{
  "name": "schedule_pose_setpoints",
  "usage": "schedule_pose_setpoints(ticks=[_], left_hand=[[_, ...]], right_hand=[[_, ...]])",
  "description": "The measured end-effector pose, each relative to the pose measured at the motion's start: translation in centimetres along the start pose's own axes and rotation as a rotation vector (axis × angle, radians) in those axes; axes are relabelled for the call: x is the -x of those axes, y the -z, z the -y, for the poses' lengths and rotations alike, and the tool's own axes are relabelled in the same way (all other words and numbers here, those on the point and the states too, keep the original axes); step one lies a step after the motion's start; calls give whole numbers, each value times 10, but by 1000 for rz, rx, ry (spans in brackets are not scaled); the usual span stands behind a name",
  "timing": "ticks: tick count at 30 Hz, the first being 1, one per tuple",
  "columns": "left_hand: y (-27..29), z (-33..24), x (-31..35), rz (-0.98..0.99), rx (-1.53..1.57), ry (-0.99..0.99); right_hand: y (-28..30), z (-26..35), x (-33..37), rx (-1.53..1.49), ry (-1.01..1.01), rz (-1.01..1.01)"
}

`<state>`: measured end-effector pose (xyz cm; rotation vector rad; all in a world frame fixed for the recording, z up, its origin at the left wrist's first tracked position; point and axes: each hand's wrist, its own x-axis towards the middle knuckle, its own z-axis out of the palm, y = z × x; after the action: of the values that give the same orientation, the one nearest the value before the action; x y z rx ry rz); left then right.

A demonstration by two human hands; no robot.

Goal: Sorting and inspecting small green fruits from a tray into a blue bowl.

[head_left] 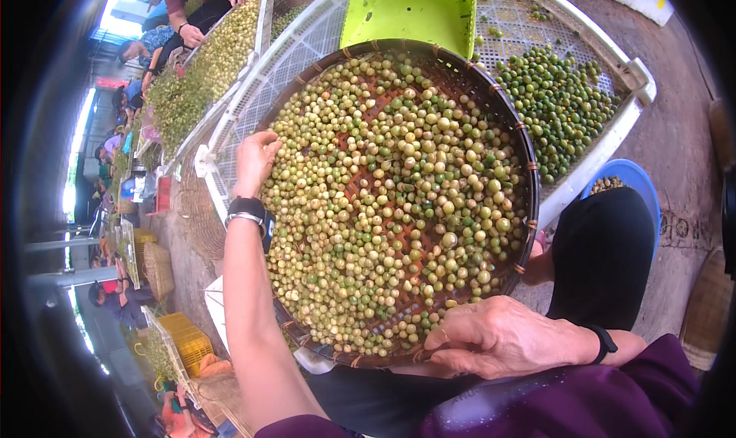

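A round woven bamboo sieve tray (529, 170) with a dark bound rim is tilted in front of me. Small round fruits (360, 208), pale yellow to green, cover most of it, and reddish-brown weave shows between them. At its left edge my left hand (257, 160) is closed over the rim, fingers curled at the fruits. My right hand (498, 334) grips the near rim, thumb side above and the other fingers partly hidden below. Beyond the tray lies a lime-green plastic scoop (410, 13) in a white slatted crate (640, 82), where greener fruits (556, 104) are heaped at the right.
A blue basin (640, 179) stands on the floor by my right knee. Another white crate of pale fruits (222, 47) is at the upper left, with a co-worker's hand (192, 36) over it. More people, wicker baskets (157, 269) and a yellow crate (186, 342) line the left.
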<state>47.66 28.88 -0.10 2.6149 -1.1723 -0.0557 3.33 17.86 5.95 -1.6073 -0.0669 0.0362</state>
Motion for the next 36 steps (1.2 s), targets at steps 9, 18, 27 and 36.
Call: schedule_pose_setpoints(ticks=[9, 18, 27, 36], left_hand=[[0, -1, -11, 243, 705, 417], [-7, -17, -27, 26, 469, 346], [-6, -23, -40, 92, -158, -269], [-17, -27, -37, 53, -245, -210]], right_hand=[[0, -7, -3, -41, -33, -53], [0, -8, -6, -38, -52, -60], [-5, -11, -10, -62, -61, -66], [-6, -12, -6, -37, -37, -64]])
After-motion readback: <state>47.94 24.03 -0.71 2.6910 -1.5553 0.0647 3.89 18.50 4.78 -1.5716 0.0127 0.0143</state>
